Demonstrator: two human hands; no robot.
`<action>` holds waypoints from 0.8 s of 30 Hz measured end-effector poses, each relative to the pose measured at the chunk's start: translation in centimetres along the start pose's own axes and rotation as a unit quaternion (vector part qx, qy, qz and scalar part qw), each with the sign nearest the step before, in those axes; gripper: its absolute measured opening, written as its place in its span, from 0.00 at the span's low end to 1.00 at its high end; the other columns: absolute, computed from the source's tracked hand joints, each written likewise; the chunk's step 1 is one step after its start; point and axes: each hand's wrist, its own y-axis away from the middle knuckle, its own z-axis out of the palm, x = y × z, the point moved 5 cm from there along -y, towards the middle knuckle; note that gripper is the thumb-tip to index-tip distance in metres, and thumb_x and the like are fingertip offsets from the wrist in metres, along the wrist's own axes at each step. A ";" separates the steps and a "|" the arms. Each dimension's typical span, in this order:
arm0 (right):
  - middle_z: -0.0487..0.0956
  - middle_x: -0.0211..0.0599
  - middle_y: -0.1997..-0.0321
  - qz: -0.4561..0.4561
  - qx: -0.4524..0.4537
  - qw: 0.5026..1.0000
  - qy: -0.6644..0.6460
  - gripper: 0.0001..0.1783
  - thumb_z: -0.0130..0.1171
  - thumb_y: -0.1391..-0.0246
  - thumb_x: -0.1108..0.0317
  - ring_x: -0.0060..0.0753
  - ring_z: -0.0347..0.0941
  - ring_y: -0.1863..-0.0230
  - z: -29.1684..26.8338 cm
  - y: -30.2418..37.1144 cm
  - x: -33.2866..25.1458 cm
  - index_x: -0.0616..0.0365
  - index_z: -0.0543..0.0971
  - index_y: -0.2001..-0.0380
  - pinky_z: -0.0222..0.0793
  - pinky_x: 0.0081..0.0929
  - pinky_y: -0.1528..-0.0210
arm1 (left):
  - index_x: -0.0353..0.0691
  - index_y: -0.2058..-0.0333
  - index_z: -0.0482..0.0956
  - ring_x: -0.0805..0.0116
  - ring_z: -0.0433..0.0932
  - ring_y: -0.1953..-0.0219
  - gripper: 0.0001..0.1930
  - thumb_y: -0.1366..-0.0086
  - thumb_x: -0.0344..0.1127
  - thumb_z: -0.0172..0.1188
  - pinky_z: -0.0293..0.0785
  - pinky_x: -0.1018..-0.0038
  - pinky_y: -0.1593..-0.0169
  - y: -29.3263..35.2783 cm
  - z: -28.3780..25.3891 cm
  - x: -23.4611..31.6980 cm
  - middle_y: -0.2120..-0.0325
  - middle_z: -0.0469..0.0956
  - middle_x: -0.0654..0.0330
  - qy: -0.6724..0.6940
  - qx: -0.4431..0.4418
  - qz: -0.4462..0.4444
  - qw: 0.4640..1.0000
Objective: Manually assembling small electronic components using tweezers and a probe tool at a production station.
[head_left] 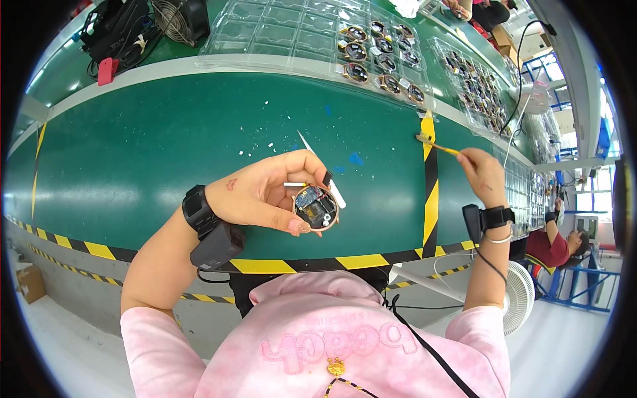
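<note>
My left hand [269, 191] holds a small round device [316, 206] with a copper-coloured rim, its open back showing a circuit board and dark parts. It sits between my thumb and fingers above the green belt [166, 146]. My right hand [482, 174] is out to the right, gripping a thin yellow-handled brush [437, 145] whose bristle end rests near the yellow-black stripe. White tweezers [320, 169] lie on the belt just behind my left fingers.
Clear plastic trays [298, 33] at the far edge hold several round devices. More trays [474, 86] run along the right. A fan and black cables [142, 26] sit at the far left. Another person [561, 242] works at the right. A white fan [521, 295] stands below.
</note>
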 end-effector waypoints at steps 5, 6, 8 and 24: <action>0.80 0.39 0.68 -0.148 0.109 0.965 -0.187 0.06 0.60 0.44 0.71 0.36 0.77 0.67 0.0 0.3 -4.1 0.58 0.82 0.63 0.71 0.26 0.62 | 0.38 0.50 0.67 0.72 0.78 0.56 0.25 0.44 0.23 0.67 0.77 0.78 0.62 -0.3 -0.4 0.6 0.54 0.74 0.58 -0.090 0.083 0.014 0.992; 0.80 0.38 0.66 -0.120 0.066 0.942 -0.306 0.07 0.60 0.45 0.75 0.32 0.77 0.64 -0.2 -0.2 -5.8 0.59 0.82 0.62 0.71 0.25 0.59 | 0.38 0.50 0.67 0.72 0.78 0.56 0.24 0.44 0.23 0.67 0.77 0.78 0.62 -0.4 -0.6 0.7 0.54 0.74 0.58 -0.124 0.114 0.010 0.986; 0.80 0.36 0.68 -0.181 0.034 0.908 -0.377 0.07 0.60 0.46 0.78 0.28 0.77 0.65 -1.2 -0.7 -11.1 0.62 0.82 0.63 0.72 0.24 0.61 | 0.38 0.50 0.68 0.72 0.78 0.57 0.24 0.45 0.23 0.68 0.77 0.79 0.63 -0.3 -0.7 0.3 0.54 0.74 0.59 -0.141 0.126 0.020 0.982; 0.80 0.31 0.76 -0.090 -0.129 0.823 -0.546 0.06 0.59 0.41 0.70 0.18 0.76 0.75 3.2 -1.2 -20.6 0.64 0.80 0.67 0.72 0.18 0.71 | 0.39 0.53 0.69 0.79 0.74 0.73 0.27 0.51 0.27 0.73 0.72 0.81 0.70 0.1 -1.6 0.4 0.67 0.76 0.63 -0.424 0.280 0.089 0.857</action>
